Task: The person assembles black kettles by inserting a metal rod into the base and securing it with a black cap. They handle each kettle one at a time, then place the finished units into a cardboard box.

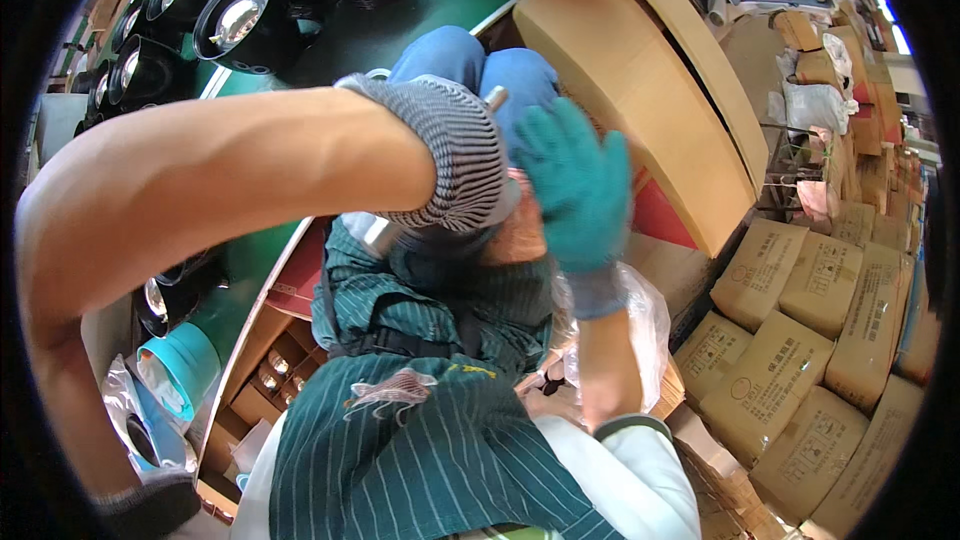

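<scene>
My left hand (455,155), in a grey striped glove, is closed around a shiny metal tube (381,234). The tube's ends stick out above and below the fist. My bare left forearm crosses the picture from the lower left. My right hand (578,185), in a teal glove, is raised just right of the left fist with fingers spread and nothing visible in it. It touches or nearly touches the left glove; I cannot tell which. Both hands hover over my lap, above a green striped apron (420,440) and blue-trousered knees (470,55).
Several black round housings with shiny insides (240,20) stand on a green table (400,25) at the upper left. A long tan cardboard box (640,90) leans at the upper right, and stacked brown cartons (800,340) fill the right. A clear plastic bag (645,315) and a teal cup (185,365) are nearby.
</scene>
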Demonstrator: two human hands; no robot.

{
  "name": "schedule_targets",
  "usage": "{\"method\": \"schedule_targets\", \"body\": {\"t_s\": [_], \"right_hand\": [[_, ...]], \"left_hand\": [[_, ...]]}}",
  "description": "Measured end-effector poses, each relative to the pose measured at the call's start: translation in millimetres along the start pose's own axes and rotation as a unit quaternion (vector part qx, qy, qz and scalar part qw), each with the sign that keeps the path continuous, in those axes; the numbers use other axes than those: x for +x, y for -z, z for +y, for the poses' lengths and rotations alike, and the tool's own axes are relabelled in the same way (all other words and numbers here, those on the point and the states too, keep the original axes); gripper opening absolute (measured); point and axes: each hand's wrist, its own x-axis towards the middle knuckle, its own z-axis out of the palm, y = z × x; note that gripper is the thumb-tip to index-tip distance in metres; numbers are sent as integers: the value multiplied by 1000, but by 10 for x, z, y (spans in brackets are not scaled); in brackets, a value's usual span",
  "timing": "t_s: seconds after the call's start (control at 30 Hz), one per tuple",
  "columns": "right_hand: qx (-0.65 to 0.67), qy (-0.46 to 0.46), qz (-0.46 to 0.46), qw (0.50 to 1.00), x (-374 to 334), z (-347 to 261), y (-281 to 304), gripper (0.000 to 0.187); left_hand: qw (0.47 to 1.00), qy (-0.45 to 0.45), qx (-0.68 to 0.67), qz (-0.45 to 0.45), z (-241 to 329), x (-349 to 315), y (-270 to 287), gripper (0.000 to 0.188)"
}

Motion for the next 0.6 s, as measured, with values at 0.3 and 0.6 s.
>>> {"method": "schedule_targets", "body": {"t_s": [0.3,0.6], "right_hand": [[183,-127,-259,940,862,702,240,41],[380,-149,-325,853,605,407,-42,50]], "left_hand": [[970,154,-6,185,122,-53,-793,86],[966,-3,-42,257,53,-59,-952,70]]}}
